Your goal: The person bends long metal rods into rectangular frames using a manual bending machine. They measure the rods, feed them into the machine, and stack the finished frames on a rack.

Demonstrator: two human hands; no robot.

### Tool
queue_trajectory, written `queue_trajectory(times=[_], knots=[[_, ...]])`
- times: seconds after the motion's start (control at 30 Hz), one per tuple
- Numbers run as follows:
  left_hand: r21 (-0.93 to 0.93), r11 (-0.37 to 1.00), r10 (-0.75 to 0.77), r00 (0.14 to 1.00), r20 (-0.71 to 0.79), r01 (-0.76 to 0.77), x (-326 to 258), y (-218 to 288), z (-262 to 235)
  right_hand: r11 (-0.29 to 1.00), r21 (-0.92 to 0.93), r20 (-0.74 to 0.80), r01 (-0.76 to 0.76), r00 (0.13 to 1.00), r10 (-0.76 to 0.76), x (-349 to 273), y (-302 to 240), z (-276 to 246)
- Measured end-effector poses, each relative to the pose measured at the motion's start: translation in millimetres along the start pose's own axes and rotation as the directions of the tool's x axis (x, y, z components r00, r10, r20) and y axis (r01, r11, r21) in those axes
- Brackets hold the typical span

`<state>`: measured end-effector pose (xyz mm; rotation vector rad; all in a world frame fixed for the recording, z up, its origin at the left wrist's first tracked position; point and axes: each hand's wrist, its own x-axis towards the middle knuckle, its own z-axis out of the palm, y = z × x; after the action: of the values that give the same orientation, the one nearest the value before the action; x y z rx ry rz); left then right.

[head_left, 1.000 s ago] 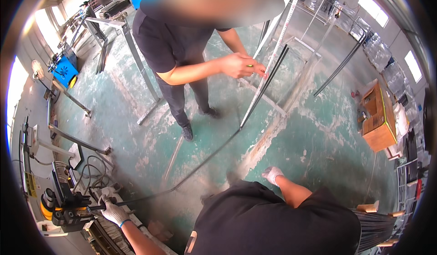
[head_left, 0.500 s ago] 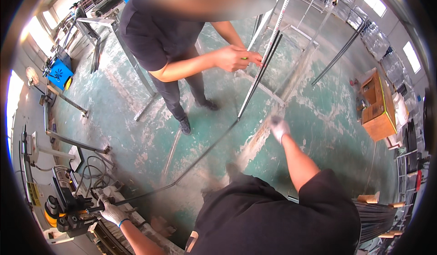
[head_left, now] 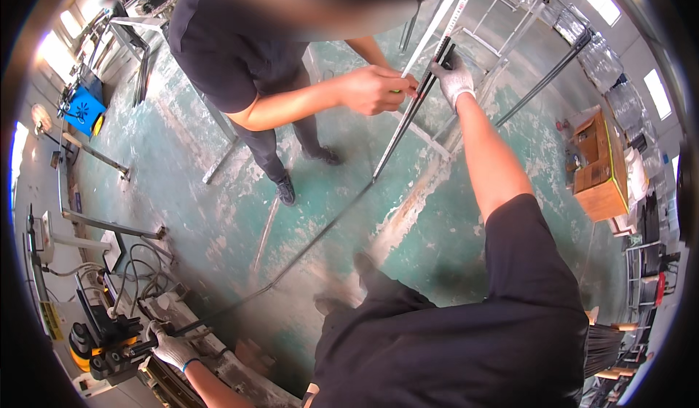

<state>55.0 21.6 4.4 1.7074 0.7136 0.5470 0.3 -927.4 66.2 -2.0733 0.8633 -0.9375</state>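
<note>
A long, thin dark metal rod (head_left: pixel 309 253) runs from the machine at lower left across to the upper middle, with bends along it. My left hand (head_left: pixel 173 348), in a white glove, is closed round its near end beside a black and yellow machine (head_left: pixel 109 348). My right hand (head_left: pixel 456 79), gloved with dark fingers, is closed on the rod's upper part, where the dark lengths lie close together along a white rail with measuring marks (head_left: pixel 453 16). Facing me, another person's hand (head_left: pixel 375 89) holds a small green-yellow item against the rail, just left of my right hand.
A wooden cabinet (head_left: pixel 601 167) stands at right. Metal frame legs (head_left: pixel 222 162) rise beside the other person. More dark rods (head_left: pixel 542 80) lean at upper right. Hoses (head_left: pixel 142 269) coil near the machine. Bundled dark rods (head_left: pixel 603 346) lie at lower right on the worn green floor.
My right hand has reached up and forward from over the floor and taken hold of the rod's upper part. My left hand stays on its near end. The view has shifted slightly.
</note>
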Motion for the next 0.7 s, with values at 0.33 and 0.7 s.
queue_trajectory(times=[0.33, 0.7], knots=[[0.010, 0.999, 0.035, 0.999, 0.024, -0.035, -9.1, 9.4, 0.1, 0.995, -0.094, -0.098, -0.038, 0.995, 0.028, 9.5, -8.5, 6.5], [0.071, 0.997, 0.022, 1.000, 0.005, -0.022, -1.7, 4.5, 1.4, 0.988, -0.133, -0.081, -0.074, 0.995, 0.064, 16.1, -14.6, 0.0]])
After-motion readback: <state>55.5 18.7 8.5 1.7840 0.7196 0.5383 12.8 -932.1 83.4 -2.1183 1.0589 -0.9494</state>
